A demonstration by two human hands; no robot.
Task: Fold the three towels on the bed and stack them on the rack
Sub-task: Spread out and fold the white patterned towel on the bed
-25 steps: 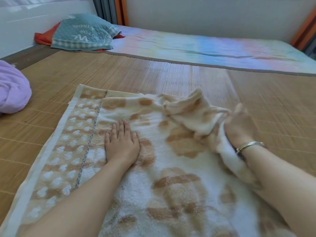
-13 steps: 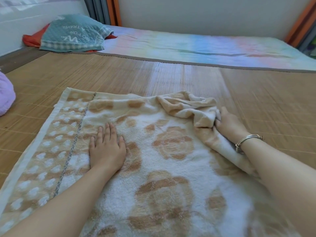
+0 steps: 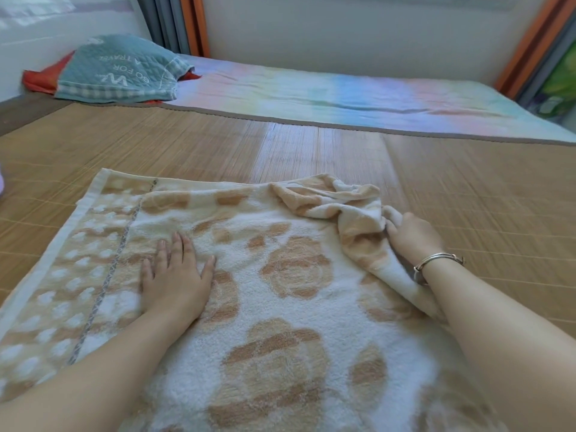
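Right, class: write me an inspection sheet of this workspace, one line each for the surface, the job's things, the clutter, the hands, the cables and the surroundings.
Surface: bamboo mat over a bed, with a pastel sheet behind it.
Job's things: one beige flowered towel spread flat, its far right corner bunched up; other towels and rack not in view.
Clutter: teal pillow on a red cloth, far left.
Hands: left hand pressed flat on the towel; right hand grips the bunched corner, a bracelet on its wrist.
Cables: nothing seen.
Surroundings: pale wall, orange frames at the corners.
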